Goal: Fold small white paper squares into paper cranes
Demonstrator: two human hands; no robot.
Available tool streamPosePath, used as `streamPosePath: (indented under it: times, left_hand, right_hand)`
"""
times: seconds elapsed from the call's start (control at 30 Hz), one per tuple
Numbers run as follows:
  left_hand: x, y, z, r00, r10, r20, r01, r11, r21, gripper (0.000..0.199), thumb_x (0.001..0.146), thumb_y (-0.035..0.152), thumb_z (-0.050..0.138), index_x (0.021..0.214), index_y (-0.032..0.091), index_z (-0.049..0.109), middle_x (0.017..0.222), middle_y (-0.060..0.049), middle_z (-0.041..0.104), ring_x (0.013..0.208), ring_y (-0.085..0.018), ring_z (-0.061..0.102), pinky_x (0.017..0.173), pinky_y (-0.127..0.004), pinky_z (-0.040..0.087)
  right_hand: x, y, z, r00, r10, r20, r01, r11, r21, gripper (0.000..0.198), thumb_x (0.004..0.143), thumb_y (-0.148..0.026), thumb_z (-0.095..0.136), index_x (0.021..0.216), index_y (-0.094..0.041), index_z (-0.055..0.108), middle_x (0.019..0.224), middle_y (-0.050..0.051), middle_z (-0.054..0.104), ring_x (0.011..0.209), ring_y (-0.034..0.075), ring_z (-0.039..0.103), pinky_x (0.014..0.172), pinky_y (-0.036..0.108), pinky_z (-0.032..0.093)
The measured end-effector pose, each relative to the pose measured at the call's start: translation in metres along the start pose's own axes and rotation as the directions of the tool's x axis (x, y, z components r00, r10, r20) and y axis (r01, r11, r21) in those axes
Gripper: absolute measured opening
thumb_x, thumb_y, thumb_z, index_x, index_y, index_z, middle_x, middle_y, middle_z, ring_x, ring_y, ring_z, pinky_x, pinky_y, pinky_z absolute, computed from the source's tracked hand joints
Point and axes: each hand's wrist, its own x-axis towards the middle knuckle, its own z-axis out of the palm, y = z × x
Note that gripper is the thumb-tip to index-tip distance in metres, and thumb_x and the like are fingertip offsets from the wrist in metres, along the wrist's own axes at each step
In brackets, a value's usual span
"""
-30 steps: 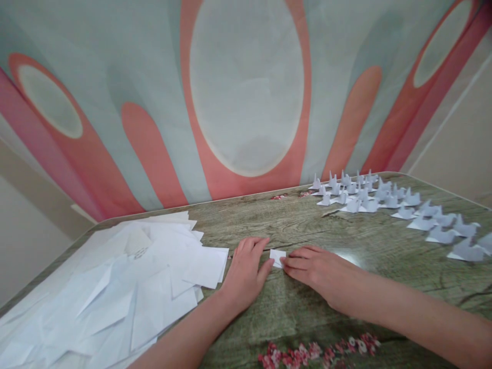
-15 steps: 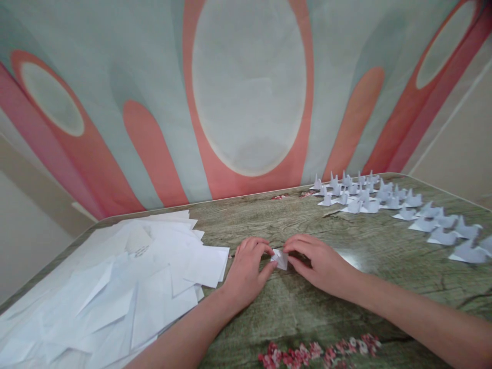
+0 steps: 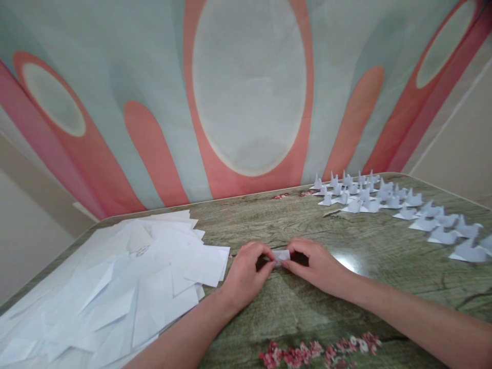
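Note:
A small folded piece of white paper (image 3: 282,255) is held between my two hands over the middle of the table. My left hand (image 3: 249,269) pinches its left end between thumb and fingertips. At the other end, my right hand (image 3: 312,264) grips it the same way, with the thumb against the near face. The paper shows as a narrow, roughly rectangular shape; its finer folds are too small to make out.
On the left, a wide heap of loose white paper sheets (image 3: 115,287) covers the wood-patterned table (image 3: 246,220). Several folded paper birds (image 3: 442,234) stand in rows at the right. A patterned backdrop (image 3: 249,187) rises behind the table's far edge.
The paper has turned from a pointed, diamond-like shape to a narrower rectangular one. My fingers have closed in on both its ends, the right thumb now pressing on it.

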Motion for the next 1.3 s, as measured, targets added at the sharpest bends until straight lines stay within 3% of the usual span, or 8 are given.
streamPosePath:
  times: [0.1,0.2,0.37,0.77,0.93,1.1,1.2,1.3]
  left_hand:
    - [-0.002,-0.001,0.002,0.997,-0.059,-0.045,0.055,0.995,-0.078,0.020,0.077,0.019,0.063,0.093,0.019,0.051,0.085,0.000,0.060,0.082,-0.016,0.056,0.077,-0.029,0.042]
    - [-0.003,0.000,0.002,0.999,-0.025,-0.038,0.022,0.995,-0.095,0.029,0.075,0.026,0.067,0.100,0.020,0.053,0.089,0.000,0.061,0.085,-0.016,0.057,0.078,-0.028,0.041]
    - [-0.002,0.005,-0.001,0.998,0.068,0.001,-0.067,0.996,-0.062,0.011,0.082,0.030,0.059,0.083,0.020,0.061,0.080,0.000,0.062,0.079,-0.015,0.055,0.074,-0.027,0.040]
    - [-0.002,0.011,0.000,0.994,0.087,-0.061,-0.089,0.996,-0.022,0.017,0.086,0.029,0.054,0.074,0.019,0.061,0.072,-0.001,0.062,0.076,-0.016,0.054,0.075,-0.030,0.039]
    - [-0.001,0.010,-0.003,0.992,0.119,-0.044,-0.121,0.992,-0.033,0.015,0.087,0.028,0.052,0.079,0.020,0.063,0.079,-0.002,0.064,0.080,-0.016,0.056,0.079,-0.030,0.039]
    - [-0.004,0.008,-0.002,0.981,0.189,-0.035,-0.187,0.981,0.059,0.018,0.079,0.025,0.063,0.097,0.023,0.061,0.096,-0.002,0.064,0.093,-0.018,0.055,0.084,-0.032,0.038]
    - [-0.007,0.010,0.001,0.980,0.199,0.011,-0.198,0.971,0.133,0.016,0.080,0.017,0.059,0.096,0.022,0.059,0.096,-0.002,0.064,0.094,-0.017,0.055,0.085,-0.031,0.038]
    - [-0.008,0.010,0.003,0.983,0.176,0.056,-0.183,0.961,0.205,0.009,0.083,0.016,0.054,0.089,0.021,0.059,0.089,-0.002,0.064,0.088,-0.017,0.056,0.080,-0.031,0.039]
  right_hand:
    - [-0.001,-0.005,-0.001,1.000,0.003,0.016,-0.004,0.999,0.047,0.014,0.082,-0.025,0.055,0.069,-0.018,0.055,0.065,-0.002,0.055,0.064,0.013,0.049,0.060,0.025,0.033]
    - [-0.003,-0.008,0.000,1.000,-0.017,0.024,0.016,0.999,0.045,0.014,0.082,-0.022,0.055,0.069,-0.018,0.055,0.064,-0.002,0.055,0.063,0.013,0.049,0.060,0.025,0.032]
    - [-0.006,-0.008,0.004,0.994,-0.112,0.012,0.112,0.994,0.001,0.020,0.084,-0.024,0.054,0.065,-0.017,0.055,0.064,-0.001,0.056,0.065,0.014,0.049,0.064,0.026,0.033]
    - [-0.008,-0.011,0.001,0.981,-0.191,-0.034,0.191,0.981,0.017,0.020,0.088,-0.025,0.051,0.069,-0.018,0.056,0.067,0.000,0.056,0.069,0.014,0.049,0.066,0.028,0.035]
    - [-0.007,-0.005,-0.001,0.964,-0.263,-0.046,0.254,0.957,-0.137,0.018,0.088,-0.024,0.049,0.075,-0.019,0.060,0.070,0.002,0.057,0.071,0.016,0.049,0.066,0.030,0.034]
    - [-0.006,0.006,-0.006,0.909,-0.417,0.005,0.374,0.811,-0.451,0.017,0.088,-0.019,0.048,0.078,-0.019,0.062,0.076,0.004,0.059,0.075,0.018,0.047,0.069,0.033,0.031]
    - [-0.006,0.005,-0.005,0.901,-0.432,0.043,0.385,0.751,-0.536,0.018,0.087,-0.016,0.048,0.074,-0.018,0.060,0.075,0.003,0.058,0.074,0.018,0.045,0.068,0.034,0.030]
    - [-0.007,0.000,-0.001,0.904,-0.425,0.051,0.381,0.745,-0.548,0.016,0.085,-0.014,0.051,0.071,-0.017,0.058,0.073,0.003,0.056,0.074,0.018,0.044,0.067,0.034,0.030]
